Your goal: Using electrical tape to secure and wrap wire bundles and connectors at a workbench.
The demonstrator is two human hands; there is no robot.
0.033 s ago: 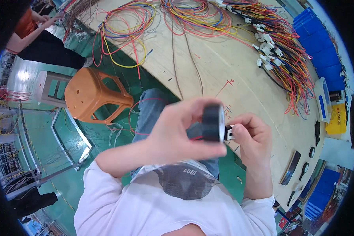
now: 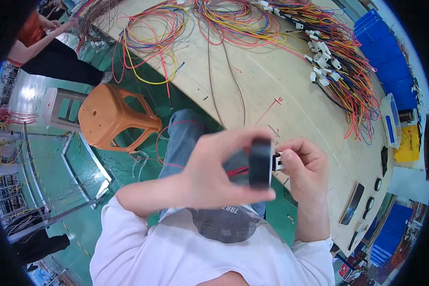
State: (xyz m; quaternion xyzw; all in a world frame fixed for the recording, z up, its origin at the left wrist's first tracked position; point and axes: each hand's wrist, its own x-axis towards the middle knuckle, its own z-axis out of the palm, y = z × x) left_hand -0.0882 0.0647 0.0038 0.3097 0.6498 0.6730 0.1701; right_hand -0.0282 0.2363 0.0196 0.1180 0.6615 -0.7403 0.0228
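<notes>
A roll of black tape (image 2: pixel 260 164) stands on edge between the thumb and fingers of my left hand (image 2: pixel 207 174), which is blurred by motion. Right beside the roll, my right hand (image 2: pixel 309 167) pinches a small white connector (image 2: pixel 278 162) with its thumb and index finger. Something black sits at the connector's left side, close to the roll. Red wires (image 2: pixel 238 170) show through the gap of my left hand; where they meet the connector is hidden behind the roll.
On the wooden table (image 2: pixel 295 124) lie wire coils (image 2: pixel 152 35), bundled wires with white connectors (image 2: pixel 325 59), and black rolls (image 2: pixel 370 204) at right. Blue bins (image 2: pixel 386 57) line the right side. An orange stool (image 2: pixel 102 117) and another person (image 2: pixel 35 45) are at left.
My left hand and the tape roll have shifted slightly downward. My right hand keeps its pinch on the connector, almost unmoved.
</notes>
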